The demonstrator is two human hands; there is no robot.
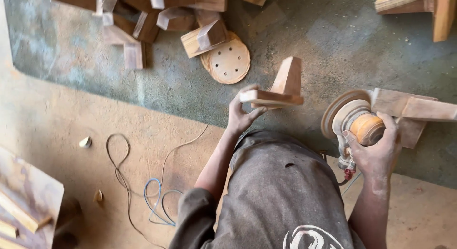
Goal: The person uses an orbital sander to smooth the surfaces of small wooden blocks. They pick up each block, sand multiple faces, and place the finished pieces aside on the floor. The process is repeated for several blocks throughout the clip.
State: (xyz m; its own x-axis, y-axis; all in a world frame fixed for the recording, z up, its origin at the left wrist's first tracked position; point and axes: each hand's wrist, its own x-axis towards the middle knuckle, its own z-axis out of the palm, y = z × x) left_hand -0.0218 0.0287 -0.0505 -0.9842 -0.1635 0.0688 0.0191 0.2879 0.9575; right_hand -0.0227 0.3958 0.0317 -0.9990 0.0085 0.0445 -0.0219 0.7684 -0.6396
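1. Left hand (240,116) raised over the dusty green bench (309,44), fingers (247,90) closed round a pale wooden T-shaped piece (281,89), held clear of the surface.
2. Right hand (376,154) wrapped tight on the dust-coated round orbital sander (354,118), disc tilted on edge, just beside a second wooden bracket piece (409,108).
3. Farther back on the bench: loose round perforated sanding disc (228,62), partly under a heap of similar wooden pieces (157,15).
4. Below on the sandy floor (57,120): thin looping cables (143,187).

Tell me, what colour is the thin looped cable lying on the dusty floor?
Blue; the looped cable shows best in the head view, lower left of centre.
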